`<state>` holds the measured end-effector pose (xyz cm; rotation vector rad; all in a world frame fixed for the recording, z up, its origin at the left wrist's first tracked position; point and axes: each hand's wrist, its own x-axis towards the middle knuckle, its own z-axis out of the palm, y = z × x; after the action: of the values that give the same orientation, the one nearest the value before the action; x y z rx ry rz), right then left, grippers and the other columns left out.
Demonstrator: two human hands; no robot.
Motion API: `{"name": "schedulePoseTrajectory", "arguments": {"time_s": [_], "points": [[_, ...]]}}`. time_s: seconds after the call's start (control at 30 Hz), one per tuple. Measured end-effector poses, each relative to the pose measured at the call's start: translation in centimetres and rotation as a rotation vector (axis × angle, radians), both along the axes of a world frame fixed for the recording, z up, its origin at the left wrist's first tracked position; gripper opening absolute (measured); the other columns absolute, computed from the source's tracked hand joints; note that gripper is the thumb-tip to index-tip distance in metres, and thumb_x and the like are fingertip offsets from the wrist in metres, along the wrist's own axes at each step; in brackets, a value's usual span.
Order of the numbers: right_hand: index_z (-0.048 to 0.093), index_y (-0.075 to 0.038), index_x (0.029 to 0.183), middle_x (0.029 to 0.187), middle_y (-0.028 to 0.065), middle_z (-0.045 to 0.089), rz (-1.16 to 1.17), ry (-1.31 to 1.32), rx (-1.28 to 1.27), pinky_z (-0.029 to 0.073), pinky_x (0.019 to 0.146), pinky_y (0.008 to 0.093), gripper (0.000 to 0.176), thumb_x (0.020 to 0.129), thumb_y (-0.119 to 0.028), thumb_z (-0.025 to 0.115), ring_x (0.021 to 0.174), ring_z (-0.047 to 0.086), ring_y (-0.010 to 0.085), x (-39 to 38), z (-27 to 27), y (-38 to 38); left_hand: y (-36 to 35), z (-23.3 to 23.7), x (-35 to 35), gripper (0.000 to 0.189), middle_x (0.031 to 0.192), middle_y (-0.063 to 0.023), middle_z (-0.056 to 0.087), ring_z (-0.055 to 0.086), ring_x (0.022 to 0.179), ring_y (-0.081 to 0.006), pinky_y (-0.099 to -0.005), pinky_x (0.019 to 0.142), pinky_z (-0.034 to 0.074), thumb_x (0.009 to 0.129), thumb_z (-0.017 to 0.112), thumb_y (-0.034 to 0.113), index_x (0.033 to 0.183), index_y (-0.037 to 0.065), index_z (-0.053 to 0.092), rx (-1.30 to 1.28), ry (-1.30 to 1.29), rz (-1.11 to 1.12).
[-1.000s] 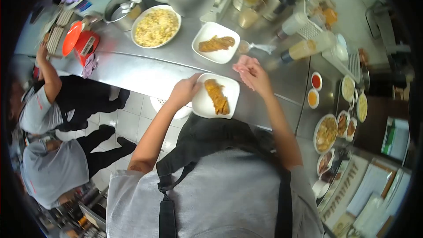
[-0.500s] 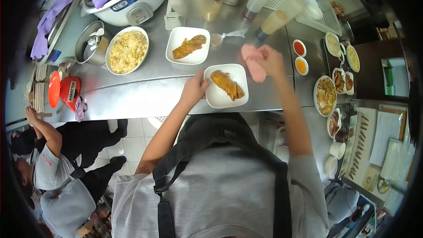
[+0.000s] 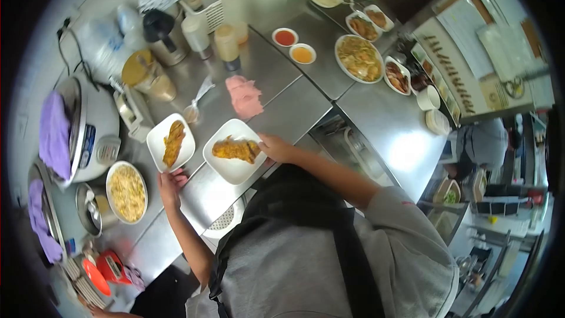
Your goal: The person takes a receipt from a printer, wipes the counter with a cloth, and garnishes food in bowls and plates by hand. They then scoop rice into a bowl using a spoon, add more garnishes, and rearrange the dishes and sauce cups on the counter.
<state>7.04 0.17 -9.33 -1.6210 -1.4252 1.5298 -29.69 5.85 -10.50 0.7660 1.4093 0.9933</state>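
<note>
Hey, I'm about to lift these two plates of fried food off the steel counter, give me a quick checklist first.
1. Right hand holding the nearer white plate by its rim: ok.
2. Left hand at the farther white plate, firm grip: cannot tell.
3. Fried pieces lying mid-plate, off the rims: ok.
4. Pink cloth on the steel counter, apart from both plates: ok.
5. Room beside the left hand: not ok, the fried rice plate sits close.

Fingertips of the left hand (image 3: pixel 169 185) lie under the rim of the far plate (image 3: pixel 158 141); hold unconfirmed. On the right hand (image 3: pixel 276 148), finger ends are masked by the near plate (image 3: pixel 232 169). Print on the rice cooker (image 3: pixel 94 123) and the posted sheets (image 3: pixel 471 29) is too small to read.
</note>
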Motion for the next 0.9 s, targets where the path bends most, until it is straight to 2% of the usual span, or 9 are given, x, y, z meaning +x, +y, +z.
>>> {"name": "schedulePoseTrajectory", "arguments": {"time_s": [0.07,0.17,0.23,0.37,0.4,0.53,0.63,0.73,0.9], "points": [[0.041,0.003,0.125,0.1,0.0178,0.059,-0.051,0.169,-0.097,0.057,0.054,0.0326,0.035,0.095,-0.015,0.037,0.063,0.065,0.0228,1.3,-1.1,-0.8,0.8,-1.0,-0.5,0.035,0.081,-0.0166,0.064,0.063,0.06,-0.0215,-0.0328,0.057,0.055,0.095,0.039,0.028,0.116,0.0,0.043,-0.002,0.0,0.035],[0.039,-0.003,0.133,0.109,0.0132,0.056,-0.243,0.427,-0.186,0.058,0.06,0.0327,0.039,0.097,-0.018,0.039,0.076,0.065,0.0217,4.8,-0.2,-4.0,0.6,0.0,0.3,0.032,0.077,-0.0164,0.064,0.063,0.057,-0.0221,-0.0341,0.053,0.055,0.095,0.037,0.023,0.113,-0.001,0.045,-0.001,0.194,0.022],[0.036,-0.004,0.136,0.112,0.0126,0.056,-0.389,0.44,-0.142,0.059,0.066,0.0332,0.042,0.098,-0.021,0.04,0.083,0.064,0.0221,8.0,4.6,-6.7,-0.1,0.8,0.9,0.031,0.076,-0.0162,0.063,0.062,0.055,-0.0224,-0.034,0.05,0.055,0.095,0.036,0.022,0.113,-0.001,0.045,0.006,0.273,-0.018],[0.038,-0.003,0.134,0.116,0.0132,0.056,-0.679,0.446,-0.103,0.058,0.071,0.0354,0.041,0.097,-0.02,0.043,0.094,0.063,0.0237,18.5,5.8,-12.6,-2.2,3.0,4.6,0.03,0.073,-0.0157,0.063,0.063,0.051,-0.0223,-0.0323,0.044,0.054,0.095,0.036,0.02,0.115,-0.002,0.043,0.005,0.328,-0.2],[0.038,-0.002,0.134,0.113,0.0132,0.057,-0.764,0.404,-0.048,0.058,0.071,0.0356,0.041,0.097,-0.02,0.043,0.089,0.063,0.0228,20.3,6.9,-14.0,-3.1,3.6,6.3,0.031,0.073,-0.0154,0.063,0.063,0.051,-0.0218,-0.0316,0.044,0.054,0.095,0.036,0.019,0.117,-0.002,0.042,-0.004,0.333,-0.263],[0.041,0.0,0.129,0.1,0.0127,0.058,-0.97,0.239,-0.021,0.058,0.068,0.0351,0.041,0.094,-0.021,0.044,0.073,0.061,0.0185,28.8,6.3,-20.5,-4.5,5.1,19.7,0.032,0.081,-0.0159,0.063,0.064,0.054,-0.0215,-0.0298,0.045,0.056,0.095,0.035,0.016,0.12,-0.003,0.042,0.087,0.166,-0.532],[0.044,0.0,0.125,0.093,0.0118,0.057,-1.115,0.208,-0.021,0.057,0.066,0.0343,0.04,0.093,-0.024,0.047,0.065,0.06,0.0156,34.0,4.0,-24.6,-5.0,3.4,31.6,0.034,0.08,-0.0199,0.063,0.066,0.059,-0.0251,-0.0348,0.049,0.057,0.091,0.033,0.014,0.121,-0.001,0.041,0.011,0.059,-0.727],[0.044,-0.001,0.125,0.093,0.0111,0.058,-1.14,0.256,0.041,0.056,0.065,0.0334,0.042,0.093,-0.028,0.048,0.065,0.059,0.0149,37.8,2.3,-27.8,-5.8,2.3,42.0,0.032,0.078,-0.0207,0.062,0.065,0.058,-0.0253,-0.0354,0.052,0.058,0.092,0.031,0.014,0.121,0.0,0.037,-0.102,-0.026,-0.937],[0.046,-0.003,0.126,0.099,0.0094,0.059,-1.107,0.316,0.018,0.055,0.065,0.03,0.042,0.093,-0.029,0.047,0.067,0.061,0.0159,40.8,1.6,-29.1,-7.5,-0.1,52.1,0.028,0.075,-0.0214,0.062,0.064,0.052,-0.0252,-0.0344,0.047,0.056,0.093,0.032,0.012,0.118,-0.001,0.035,-0.08,-0.063,-0.99]]}}
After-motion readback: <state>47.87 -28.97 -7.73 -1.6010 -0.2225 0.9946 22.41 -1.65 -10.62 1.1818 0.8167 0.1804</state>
